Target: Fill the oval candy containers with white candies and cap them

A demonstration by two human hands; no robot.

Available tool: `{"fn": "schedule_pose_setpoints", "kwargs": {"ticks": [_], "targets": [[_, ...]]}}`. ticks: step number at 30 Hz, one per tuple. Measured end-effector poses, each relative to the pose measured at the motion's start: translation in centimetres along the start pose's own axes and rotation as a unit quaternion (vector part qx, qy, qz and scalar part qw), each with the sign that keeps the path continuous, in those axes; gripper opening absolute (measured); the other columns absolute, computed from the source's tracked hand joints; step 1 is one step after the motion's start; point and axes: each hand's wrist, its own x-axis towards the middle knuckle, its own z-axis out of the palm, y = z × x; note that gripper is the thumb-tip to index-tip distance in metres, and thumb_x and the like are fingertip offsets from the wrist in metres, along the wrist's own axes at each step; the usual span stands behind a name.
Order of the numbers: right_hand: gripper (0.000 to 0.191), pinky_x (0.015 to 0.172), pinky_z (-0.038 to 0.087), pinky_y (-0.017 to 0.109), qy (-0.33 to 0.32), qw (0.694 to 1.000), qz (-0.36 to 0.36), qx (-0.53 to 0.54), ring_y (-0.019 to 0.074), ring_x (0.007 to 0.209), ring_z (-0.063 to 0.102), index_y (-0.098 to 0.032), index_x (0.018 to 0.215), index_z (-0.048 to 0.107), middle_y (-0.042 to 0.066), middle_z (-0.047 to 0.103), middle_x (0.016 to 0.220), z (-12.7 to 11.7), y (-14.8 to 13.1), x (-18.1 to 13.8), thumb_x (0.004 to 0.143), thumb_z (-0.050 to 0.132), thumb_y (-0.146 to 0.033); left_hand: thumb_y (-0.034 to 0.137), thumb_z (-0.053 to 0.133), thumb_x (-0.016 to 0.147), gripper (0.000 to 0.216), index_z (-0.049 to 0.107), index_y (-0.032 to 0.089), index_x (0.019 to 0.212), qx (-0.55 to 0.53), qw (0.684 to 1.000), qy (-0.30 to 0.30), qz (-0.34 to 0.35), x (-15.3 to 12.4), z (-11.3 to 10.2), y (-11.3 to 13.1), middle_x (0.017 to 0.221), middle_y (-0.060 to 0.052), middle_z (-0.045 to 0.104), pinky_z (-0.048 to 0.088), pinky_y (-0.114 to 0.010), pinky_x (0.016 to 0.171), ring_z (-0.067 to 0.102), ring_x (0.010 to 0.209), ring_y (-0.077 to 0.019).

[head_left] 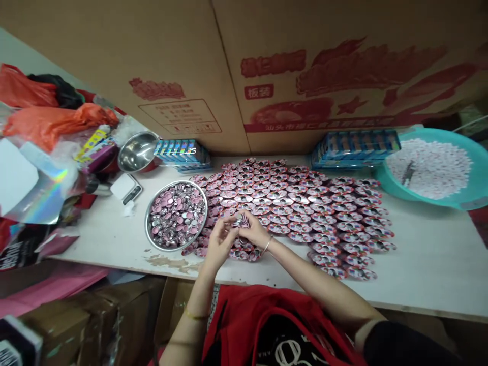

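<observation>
Near the front of the table, my right hand (257,235) is closed around several small round metal caps (241,221), silver with pink. Against the same caps are the fingers of my left hand (221,241), curled in from the left; which caps each hand grips is partly hidden. Beneath and beyond my hands stand rows of open, oval-mouthed printed packets (282,202), pink and red, packed side by side. Just left of my hands is a round metal tray (146,223) heaped with loose caps of the same kind, some pink side up.
A turquoise basin (473,147) of small white-and-pink pieces sits at the right. Blue boxed packs (183,152) and more blue packs (354,147) line a tall cardboard carton (229,61). A steel bowl (138,151), white scale (125,188) and plastic bags (53,122) are left.
</observation>
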Motion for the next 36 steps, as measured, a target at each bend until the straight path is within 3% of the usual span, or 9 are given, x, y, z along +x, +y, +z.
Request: {"fn": "schedule_pose_setpoints", "kwargs": {"ticks": [5, 8, 11, 15, 18, 23, 27, 31, 36], "targets": [[0.043, 0.057, 0.036, 0.018, -0.006, 0.996, 0.045, 0.079, 0.0098, 0.065, 0.044, -0.022, 0.097, 0.052, -0.005, 0.048, 0.077, -5.1, -1.1, -2.5, 0.061, 0.075, -0.025, 0.040, 0.068, 0.077, 0.030, 0.065, 0.017, 0.097, -0.027, 0.998, -0.043, -0.034, 1.3, 5.9, 0.0, 0.086, -0.004, 0.066, 0.050, -0.027, 0.071, 0.060, 0.074, -0.0131], [0.042, 0.040, 0.024, 0.016, -0.012, 0.986, 0.096, 0.133, 0.0069, 0.052, 0.037, -0.025, 0.102, 0.051, -0.005, 0.046, 0.077, -7.6, -1.3, -3.3, 0.066, 0.071, -0.028, 0.039, 0.066, 0.080, 0.024, 0.069, 0.018, 0.091, 0.035, 0.999, -0.016, 0.022, 1.6, 8.4, -0.6, 0.084, -0.004, 0.065, 0.048, -0.028, 0.073, 0.059, 0.077, -0.0137], [0.042, 0.033, 0.015, 0.016, -0.005, 0.977, 0.114, 0.179, 0.0056, 0.044, 0.033, -0.026, 0.106, 0.050, -0.005, 0.046, 0.077, -8.9, -1.2, -2.8, 0.070, 0.069, -0.037, 0.035, 0.062, 0.084, 0.019, 0.070, 0.019, 0.090, 0.096, 0.992, -0.006, 0.080, 2.7, 9.9, -1.2, 0.083, -0.004, 0.064, 0.046, -0.027, 0.071, 0.059, 0.078, -0.0135], [0.044, 0.032, 0.015, 0.016, 0.042, 0.974, 0.132, 0.176, 0.0067, 0.040, 0.035, -0.026, 0.107, 0.051, -0.005, 0.046, 0.066, -9.4, -0.7, -0.4, 0.078, 0.065, -0.055, 0.030, 0.057, 0.088, 0.022, 0.069, 0.022, 0.104, 0.154, 0.978, -0.026, 0.137, 5.1, 10.0, -2.1, 0.083, -0.004, 0.060, 0.046, -0.026, 0.067, 0.056, 0.075, -0.0128], [0.044, 0.032, 0.016, 0.015, 0.066, 0.971, 0.131, 0.188, 0.0060, 0.039, 0.035, -0.026, 0.104, 0.051, -0.006, 0.047, 0.064, -9.7, -0.1, 2.1, 0.076, 0.070, -0.054, 0.027, 0.055, 0.089, 0.028, 0.065, 0.023, 0.115, 0.199, 0.964, -0.039, 0.173, 7.4, 9.4, -2.4, 0.080, -0.003, 0.055, 0.046, -0.026, 0.066, 0.054, 0.072, -0.0123], [0.040, 0.036, 0.028, 0.015, 0.072, 0.965, 0.121, 0.219, 0.0061, 0.044, 0.040, -0.023, 0.099, 0.054, -0.004, 0.051, 0.069, -10.7, 0.8, 6.5, 0.074, 0.073, -0.048, 0.028, 0.054, 0.089, 0.018, 0.069, 0.020, 0.095, 0.197, 0.961, -0.061, 0.184, 12.7, 8.4, -2.5, 0.078, -0.003, 0.057, 0.045, -0.025, 0.065, 0.054, 0.072, -0.0124], [0.037, 0.038, 0.030, 0.015, 0.076, 0.963, 0.117, 0.232, 0.0063, 0.046, 0.041, -0.023, 0.100, 0.058, -0.004, 0.051, 0.069, -11.9, 0.8, 9.6, 0.074, 0.073, -0.045, 0.030, 0.050, 0.091, 0.020, 0.067, 0.021, 0.098, 0.241, 0.940, -0.127, 0.205, 16.7, 8.2, -2.6, 0.087, -0.005, 0.063, 0.047, -0.027, 0.073, 0.058, 0.080, -0.0141], [0.036, 0.040, 0.032, 0.014, 0.084, 0.961, 0.111, 0.237, 0.0070, 0.049, 0.045, -0.023, 0.099, 0.059, -0.004, 0.053, 0.071, -13.1, 0.3, 11.6, 0.071, 0.076, -0.039, 0.027, 0.044, 0.094, 0.023, 0.065, 0.021, 0.100, 0.306, 0.915, -0.137, 0.226, 18.4, 8.4, -2.7, 0.085, -0.006, 0.064, 0.046, -0.028, 0.077, 0.060, 0.082, -0.0151], [0.035, 0.039, 0.031, 0.014, 0.085, 0.960, 0.129, 0.233, 0.0066, 0.048, 0.043, -0.022, 0.098, 0.058, -0.004, 0.052, 0.069, -14.1, -0.3, 12.4, 0.071, 0.076, -0.036, 0.028, 0.045, 0.093, 0.018, 0.061, 0.021, 0.093, 0.257, 0.925, -0.141, 0.241, 19.7, 8.8, -3.2, 0.092, -0.007, 0.064, 0.047, -0.029, 0.080, 0.060, 0.089, -0.0158]]}}
